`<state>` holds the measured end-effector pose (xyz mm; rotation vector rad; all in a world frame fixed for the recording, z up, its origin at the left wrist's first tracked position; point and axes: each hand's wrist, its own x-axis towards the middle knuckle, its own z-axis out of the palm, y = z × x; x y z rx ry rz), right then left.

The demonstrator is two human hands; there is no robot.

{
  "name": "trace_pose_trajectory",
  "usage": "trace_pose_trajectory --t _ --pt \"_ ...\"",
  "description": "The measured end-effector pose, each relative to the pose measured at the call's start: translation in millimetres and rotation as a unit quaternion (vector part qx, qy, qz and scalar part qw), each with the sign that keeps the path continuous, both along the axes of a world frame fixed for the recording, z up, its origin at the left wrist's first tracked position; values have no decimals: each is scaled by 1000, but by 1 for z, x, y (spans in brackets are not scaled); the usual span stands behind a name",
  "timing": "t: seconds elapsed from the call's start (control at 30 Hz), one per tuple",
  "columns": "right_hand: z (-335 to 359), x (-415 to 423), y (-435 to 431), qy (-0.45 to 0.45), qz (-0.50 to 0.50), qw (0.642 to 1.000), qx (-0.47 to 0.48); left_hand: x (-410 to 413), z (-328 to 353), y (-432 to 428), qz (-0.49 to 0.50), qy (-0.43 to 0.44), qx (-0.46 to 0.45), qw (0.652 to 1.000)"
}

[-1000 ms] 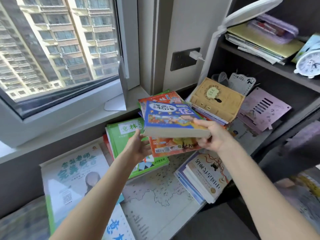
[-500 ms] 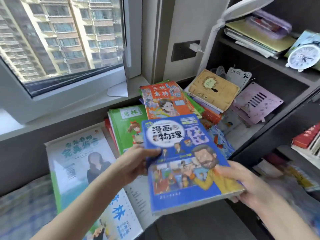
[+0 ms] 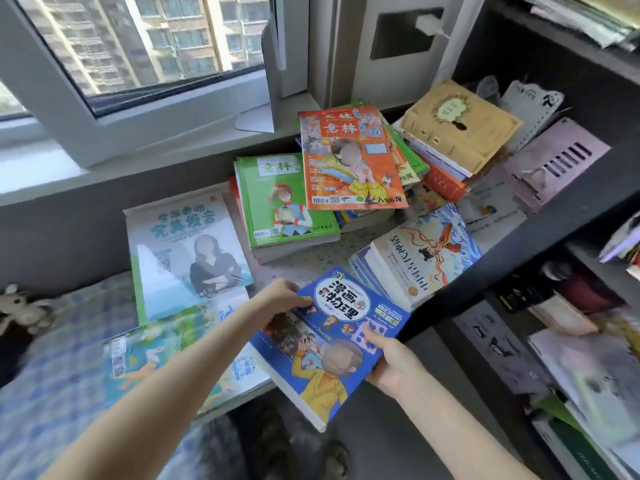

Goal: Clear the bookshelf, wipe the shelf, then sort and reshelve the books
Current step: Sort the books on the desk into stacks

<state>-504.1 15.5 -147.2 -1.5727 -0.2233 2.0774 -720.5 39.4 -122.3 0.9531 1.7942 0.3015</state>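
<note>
The blue comic book (image 3: 332, 344) has left the orange magazine (image 3: 349, 157), coming nearer. Left hand (image 3: 282, 299) and right hand (image 3: 388, 362) pinch its edges, probably sorting.

This is a room in a high-rise home, seemingly a child's bedroom or study: the window (image 3: 173, 116) looks out on tall apartment blocks (image 3: 104, 39). Blue checked bedding (image 3: 52, 375) with a soft toy (image 3: 20, 310) by it lies at the left. A dark bookshelf (image 3: 519, 244) stands at the right, with children's magazines and books (image 3: 346, 161) piled between them, below a wall socket (image 3: 398, 36).
</note>
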Motion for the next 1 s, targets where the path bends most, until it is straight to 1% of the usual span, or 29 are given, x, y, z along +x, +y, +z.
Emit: trace_pose_trajectory --t 0.03,0.07,0.17,0.27,0.43,0.5,0.53,0.57,0.6,0.63,0.67,0.77,0.87,0.93,1.0 --pt "-7 -3 -1 16 -19 1000 -18 0 0 3 12 27 29 999" --pt "-15 -7 -1 23 -32 999 -28 -2 0 7 29 33 56 997" --pt "-36 -18 1 25 -65 997 -38 -19 4 14 72 58 97 991" --pt "-51 -27 4 19 -107 994 -27 -36 -4 14 82 75 103 988" --pt "-63 -33 2 34 -143 989 -8 -40 -23 4 79 86 87 989" --pt "-65 -29 2 51 -155 987 3 -35 -28 -1 39 111 83 990" --pt "-73 -38 4 64 -155 986 -2 -44 -35 -2 -3 153 66 986" --pt "-79 -44 6 69 -153 986 -4 -48 -40 -4 -63 208 45 975" --pt "-81 -43 6 70 -152 986 0 -48 -45 -8 -119 260 45 957" --pt "-81 -44 6 75 -153 985 4 -52 -50 -12 -165 295 53 940" --pt "-80 -44 7 76 -154 985 9 -55 -54 -16 -186 310 63 930" --pt "-84 -46 10 67 -164 984 14 -66 -68 -23 -208 333 95 915" --pt "-92 -55 11 56 -173 983 16 -73 -81 -30 -255 378 123 881" --pt "-95 -58 15 47 -167 985 14 -74 -82 -29 -264 396 127 870" --pt "-92 -55 22 -11 -130 991 -17 -73 -81 -25 -270 405 131 864"
